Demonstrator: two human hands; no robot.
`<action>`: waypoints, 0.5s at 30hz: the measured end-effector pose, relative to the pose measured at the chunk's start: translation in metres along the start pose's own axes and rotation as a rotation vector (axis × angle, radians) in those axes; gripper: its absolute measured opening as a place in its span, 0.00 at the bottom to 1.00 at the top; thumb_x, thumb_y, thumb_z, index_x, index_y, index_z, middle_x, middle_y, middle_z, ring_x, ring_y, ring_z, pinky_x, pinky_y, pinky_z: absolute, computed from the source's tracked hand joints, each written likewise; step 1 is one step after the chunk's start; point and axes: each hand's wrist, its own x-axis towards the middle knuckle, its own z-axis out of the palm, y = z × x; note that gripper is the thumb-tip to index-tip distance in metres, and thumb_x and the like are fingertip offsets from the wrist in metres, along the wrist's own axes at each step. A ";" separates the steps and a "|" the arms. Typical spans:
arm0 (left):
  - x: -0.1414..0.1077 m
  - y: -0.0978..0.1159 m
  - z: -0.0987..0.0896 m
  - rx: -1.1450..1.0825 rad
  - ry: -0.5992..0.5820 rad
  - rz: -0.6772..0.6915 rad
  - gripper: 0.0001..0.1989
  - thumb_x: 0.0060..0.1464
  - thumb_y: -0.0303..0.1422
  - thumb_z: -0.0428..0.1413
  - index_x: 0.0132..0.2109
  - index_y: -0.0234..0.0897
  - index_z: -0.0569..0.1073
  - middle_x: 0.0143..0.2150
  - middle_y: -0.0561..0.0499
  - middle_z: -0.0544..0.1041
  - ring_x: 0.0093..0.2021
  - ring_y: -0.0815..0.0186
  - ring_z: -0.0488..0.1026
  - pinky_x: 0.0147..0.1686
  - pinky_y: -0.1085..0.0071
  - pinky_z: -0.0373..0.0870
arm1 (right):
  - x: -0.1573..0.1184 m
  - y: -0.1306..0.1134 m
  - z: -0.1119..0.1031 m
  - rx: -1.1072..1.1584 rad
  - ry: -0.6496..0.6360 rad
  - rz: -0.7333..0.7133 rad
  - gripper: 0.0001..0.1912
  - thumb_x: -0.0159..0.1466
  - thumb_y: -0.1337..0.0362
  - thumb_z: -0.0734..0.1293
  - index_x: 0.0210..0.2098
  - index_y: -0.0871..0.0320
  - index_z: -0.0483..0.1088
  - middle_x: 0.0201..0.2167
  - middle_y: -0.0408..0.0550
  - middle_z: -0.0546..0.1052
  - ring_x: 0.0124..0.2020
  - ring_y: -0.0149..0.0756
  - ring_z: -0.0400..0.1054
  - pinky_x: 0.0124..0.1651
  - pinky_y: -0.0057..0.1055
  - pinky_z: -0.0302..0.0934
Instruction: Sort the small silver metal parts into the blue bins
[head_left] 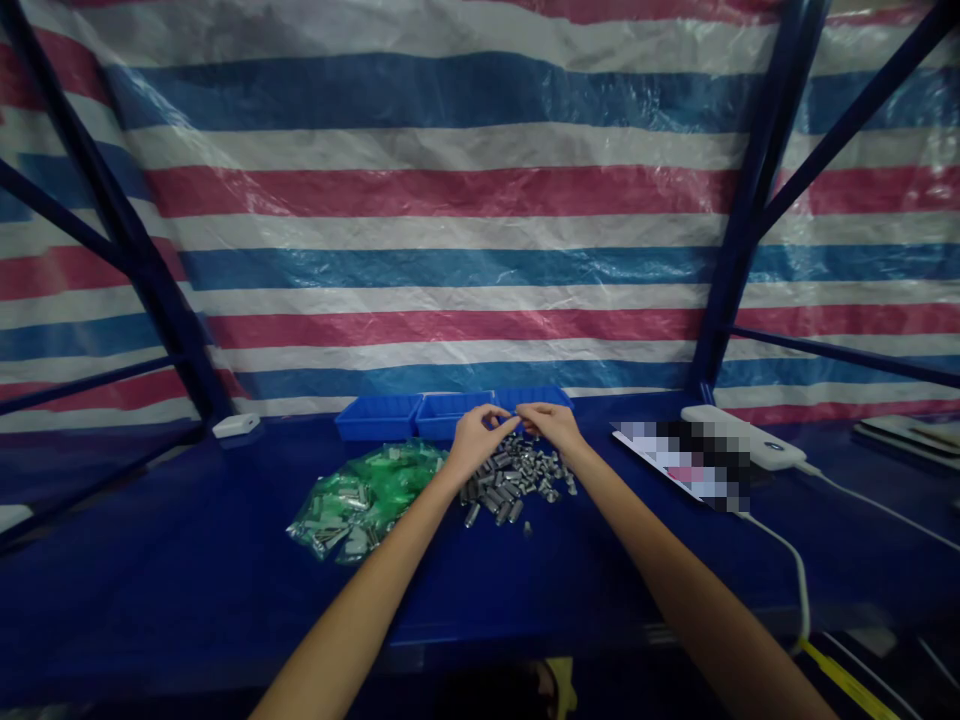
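My left hand [480, 438] and my right hand [553, 424] meet over the middle of the blue table [480, 610]. Thumb and fingers are pinched together on each, fingertips nearly touching. Whatever small part they hold between them is too tiny to name. Directly below lies a heap of small metal pieces [511, 478], some long cylinders and some shorter bits. A single small piece [527, 528] lies apart in front of the heap. Left of my left forearm are clear and green plastic bags [382, 490] with metal parts inside.
Blue plastic bins [379, 415] stand in a row behind my hands. At right are a phone-like device [660, 460], partly blurred out, and a white power bank [742, 437] with cables. A small white box [236, 426] sits at left. Blue metal posts [739, 220] frame striped sheeting [450, 190].
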 end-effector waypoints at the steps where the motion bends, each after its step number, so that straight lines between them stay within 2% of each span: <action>1: 0.001 0.003 -0.005 -0.017 -0.160 0.013 0.13 0.43 0.43 0.59 0.31 0.37 0.77 0.22 0.53 0.70 0.24 0.70 0.65 0.27 0.74 0.61 | 0.002 0.000 -0.002 0.004 0.030 0.000 0.03 0.47 0.67 0.72 0.22 0.59 0.74 0.19 0.43 0.74 0.24 0.30 0.67 0.30 0.25 0.63; 3: 0.000 0.010 -0.013 -0.039 -0.459 0.085 0.14 0.41 0.44 0.59 0.29 0.38 0.77 0.23 0.53 0.72 0.24 0.70 0.66 0.26 0.75 0.61 | 0.005 -0.001 -0.006 0.082 0.023 -0.002 0.06 0.47 0.67 0.72 0.27 0.59 0.74 0.24 0.45 0.76 0.29 0.30 0.70 0.33 0.24 0.64; 5: -0.003 0.017 -0.019 -0.002 -0.596 0.171 0.12 0.37 0.44 0.62 0.27 0.40 0.78 0.25 0.52 0.73 0.27 0.69 0.67 0.28 0.75 0.62 | 0.007 -0.003 -0.009 0.196 -0.039 -0.028 0.13 0.49 0.67 0.71 0.35 0.57 0.74 0.32 0.45 0.77 0.35 0.31 0.71 0.37 0.24 0.65; 7: -0.007 0.024 -0.022 0.057 -0.678 0.236 0.12 0.32 0.43 0.65 0.26 0.42 0.78 0.26 0.53 0.73 0.29 0.68 0.69 0.31 0.74 0.63 | 0.006 -0.005 -0.009 0.267 -0.105 -0.065 0.18 0.50 0.66 0.71 0.41 0.54 0.72 0.40 0.45 0.76 0.41 0.31 0.70 0.40 0.25 0.65; 9: -0.011 0.030 -0.023 0.087 -0.794 0.276 0.13 0.29 0.41 0.66 0.27 0.44 0.79 0.27 0.53 0.74 0.31 0.66 0.71 0.32 0.74 0.64 | 0.005 -0.008 -0.009 0.262 -0.136 -0.073 0.19 0.51 0.65 0.70 0.43 0.52 0.71 0.45 0.44 0.75 0.44 0.32 0.69 0.39 0.24 0.65; 11: -0.014 0.032 -0.023 0.088 -0.874 0.321 0.14 0.28 0.40 0.67 0.29 0.47 0.79 0.28 0.53 0.75 0.32 0.65 0.71 0.31 0.74 0.64 | 0.003 -0.009 -0.008 0.232 -0.133 -0.049 0.17 0.51 0.64 0.70 0.41 0.52 0.72 0.44 0.44 0.75 0.42 0.32 0.70 0.37 0.23 0.64; 15: -0.020 0.028 -0.014 0.092 -0.873 0.420 0.14 0.27 0.39 0.67 0.29 0.50 0.79 0.27 0.54 0.74 0.29 0.67 0.70 0.29 0.74 0.63 | 0.003 -0.009 -0.007 0.234 -0.074 0.008 0.14 0.50 0.64 0.70 0.38 0.53 0.74 0.38 0.44 0.77 0.36 0.31 0.70 0.30 0.21 0.61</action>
